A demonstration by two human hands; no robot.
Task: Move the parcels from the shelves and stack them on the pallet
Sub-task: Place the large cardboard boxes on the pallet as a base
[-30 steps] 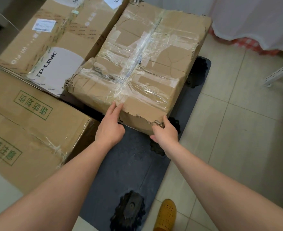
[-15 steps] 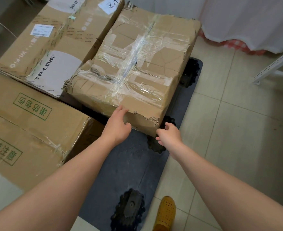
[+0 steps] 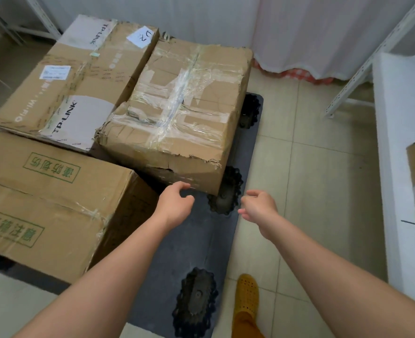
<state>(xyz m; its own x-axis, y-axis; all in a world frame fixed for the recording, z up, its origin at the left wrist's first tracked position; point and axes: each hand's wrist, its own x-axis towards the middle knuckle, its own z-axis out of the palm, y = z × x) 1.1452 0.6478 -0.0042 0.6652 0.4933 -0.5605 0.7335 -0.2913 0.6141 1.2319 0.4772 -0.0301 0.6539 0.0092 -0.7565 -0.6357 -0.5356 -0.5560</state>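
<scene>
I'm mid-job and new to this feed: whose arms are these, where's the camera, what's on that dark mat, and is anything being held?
There is no machine: these are a person's bare arms, seen from one wide camera worn on their head, looking down. The dark grey plastic pallet lies on the tiled floor. On it sit three brown cardboard parcels: a battered, heavily taped box, a TP-LINK printed box beside it, and a box with green printed characters nearest. The left hand and right hand hang loosely curled just short of the taped box, holding nothing. A yellow shoe shows below.
</scene>
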